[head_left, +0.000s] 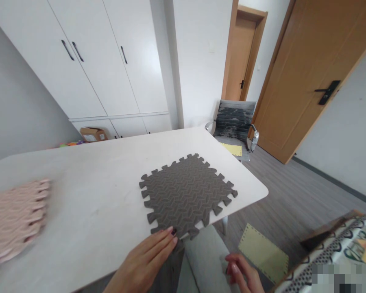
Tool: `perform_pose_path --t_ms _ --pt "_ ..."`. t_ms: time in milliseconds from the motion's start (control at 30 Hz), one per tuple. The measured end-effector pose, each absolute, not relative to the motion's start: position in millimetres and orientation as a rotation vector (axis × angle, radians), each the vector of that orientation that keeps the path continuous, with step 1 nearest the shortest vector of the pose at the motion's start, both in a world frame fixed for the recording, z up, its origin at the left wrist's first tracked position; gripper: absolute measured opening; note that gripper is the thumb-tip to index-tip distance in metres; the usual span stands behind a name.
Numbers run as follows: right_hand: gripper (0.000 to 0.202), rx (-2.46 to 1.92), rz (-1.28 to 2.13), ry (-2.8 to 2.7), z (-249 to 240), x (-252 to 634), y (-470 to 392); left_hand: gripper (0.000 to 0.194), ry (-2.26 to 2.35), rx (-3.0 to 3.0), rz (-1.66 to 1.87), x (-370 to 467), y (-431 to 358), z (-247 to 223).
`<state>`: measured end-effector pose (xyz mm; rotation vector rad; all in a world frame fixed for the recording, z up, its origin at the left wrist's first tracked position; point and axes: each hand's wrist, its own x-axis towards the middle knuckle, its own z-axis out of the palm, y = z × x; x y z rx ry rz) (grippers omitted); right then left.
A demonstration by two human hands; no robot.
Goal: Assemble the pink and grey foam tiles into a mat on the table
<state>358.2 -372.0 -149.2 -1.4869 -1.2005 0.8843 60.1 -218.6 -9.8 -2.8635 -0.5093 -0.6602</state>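
Head view: your left hand (149, 254) presses flat, fingers together, on the grey foam mat (187, 195) at the table's (94, 195) near right edge. Right hand (242, 272) hangs loosely curled, empty. Overhanging mat could slip off.

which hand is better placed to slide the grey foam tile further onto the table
Left, most likely. The left hand already rests its fingertips on the near edge of the grey foam tile on the table. The right hand hangs below the table edge, off the tile.
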Motion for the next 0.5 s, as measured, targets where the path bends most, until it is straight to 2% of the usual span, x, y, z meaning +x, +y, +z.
perform_pose_path --t_ms 100,200,367,500 --pt "0.037 -1.292 0.994 -1.315 -123.9 350.2 -353.2 0.045 -0.509 -2.954 -0.706 71.9 -216.3 -17.8" --pt "0.031 -1.193 0.891 -1.389 -94.6 340.4 -335.4 0.047 -0.520 -3.017 -0.680 73.3 -210.6 -17.4" --pt "0.016 -1.183 0.249 -1.548 -52.4 338.6 -311.8 0.055 -0.597 -3.030 -0.566 77.5 -209.8 -14.7" --pt "0.029 -1.356 -0.083 -1.633 -43.6 344.1 -285.7 0.057 -0.697 -2.928 -0.563 74.2 -212.5 -9.4"
